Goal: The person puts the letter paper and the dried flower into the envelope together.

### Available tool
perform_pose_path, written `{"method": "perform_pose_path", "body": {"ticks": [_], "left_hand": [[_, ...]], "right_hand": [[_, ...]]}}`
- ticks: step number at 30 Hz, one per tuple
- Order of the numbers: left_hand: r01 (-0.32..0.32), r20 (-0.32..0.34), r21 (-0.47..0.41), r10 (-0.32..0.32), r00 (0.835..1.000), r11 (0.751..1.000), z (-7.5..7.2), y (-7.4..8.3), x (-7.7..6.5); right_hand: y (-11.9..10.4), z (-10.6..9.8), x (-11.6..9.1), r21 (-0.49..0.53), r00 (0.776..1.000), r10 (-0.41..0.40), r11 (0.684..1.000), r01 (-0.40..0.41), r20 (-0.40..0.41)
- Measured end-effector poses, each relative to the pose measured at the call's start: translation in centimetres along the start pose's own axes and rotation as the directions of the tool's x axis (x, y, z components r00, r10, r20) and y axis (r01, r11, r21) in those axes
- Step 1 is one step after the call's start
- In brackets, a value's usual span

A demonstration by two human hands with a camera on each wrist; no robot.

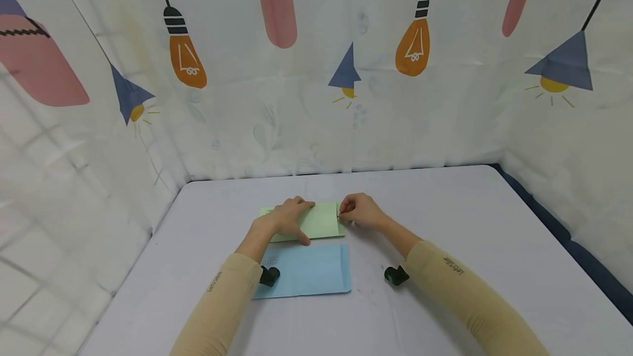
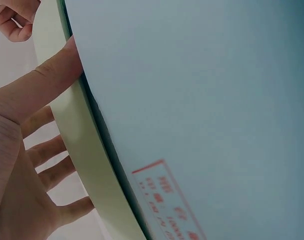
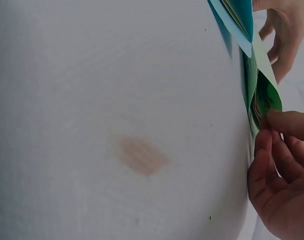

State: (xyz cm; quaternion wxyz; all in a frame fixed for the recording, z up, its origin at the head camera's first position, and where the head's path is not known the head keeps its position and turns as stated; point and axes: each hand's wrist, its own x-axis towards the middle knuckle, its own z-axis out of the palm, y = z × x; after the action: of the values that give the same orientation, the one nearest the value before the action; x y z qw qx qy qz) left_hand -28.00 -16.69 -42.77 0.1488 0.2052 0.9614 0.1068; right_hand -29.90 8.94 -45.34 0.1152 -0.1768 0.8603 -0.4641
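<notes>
A pale green envelope lies across the table, its mouth at the right end. My left hand rests over it with fingers spread, the thumb at the near edge and the fingertips toward the far edge. At that mouth, my right hand pinches with thumb and fingertips. In the right wrist view the mouth gapes, and thin layered edges show inside by the thumb; whether the pinch takes in these too, I cannot tell. Nearer me lies a blue envelope, apart from both hands, with red print visible in the left wrist view.
A white-covered table carries both envelopes. Black wrist devices sit at the cuffs of both beige sleeves. Behind the table hangs a white curtain with printed lamps and bulbs. A brownish stain marks the tablecloth.
</notes>
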Motion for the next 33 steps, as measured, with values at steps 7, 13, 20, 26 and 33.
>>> {"method": "perform_pose_path", "body": {"ticks": [7, 13, 20, 26, 33], "left_hand": [[-0.015, -0.006, 0.004, 0.015, 1.000, 1.000, 0.0, -0.1, 0.1], [-0.022, -0.002, -0.014, 0.022, 1.000, 1.000, 0.0, 0.0, 0.2], [-0.034, 0.002, 0.003, 0.034, 0.999, 0.999, 0.2, -0.3, -0.2], [-0.066, -0.002, -0.024, 0.066, 0.998, 0.998, 0.1, -0.8, -0.7], [-0.085, -0.048, -0.082, 0.081, 0.996, 0.993, 0.2, -1.5, -1.7]], "right_hand": [[-0.2, 0.4, 0.3, -0.011, 1.000, -0.006, 1.000, 0.006, 0.003], [0.2, 0.0, 0.0, 0.004, 1.000, 0.006, 1.000, -0.006, 0.001], [1.0, -2.0, -1.5, -0.029, 0.999, -0.029, 0.999, 0.030, 0.031], [1.9, -4.7, -2.9, -0.085, 0.998, -0.037, 0.996, 0.041, 0.054], [3.8, -7.9, -5.0, -0.110, 0.996, -0.050, 0.992, 0.057, 0.071]]}}
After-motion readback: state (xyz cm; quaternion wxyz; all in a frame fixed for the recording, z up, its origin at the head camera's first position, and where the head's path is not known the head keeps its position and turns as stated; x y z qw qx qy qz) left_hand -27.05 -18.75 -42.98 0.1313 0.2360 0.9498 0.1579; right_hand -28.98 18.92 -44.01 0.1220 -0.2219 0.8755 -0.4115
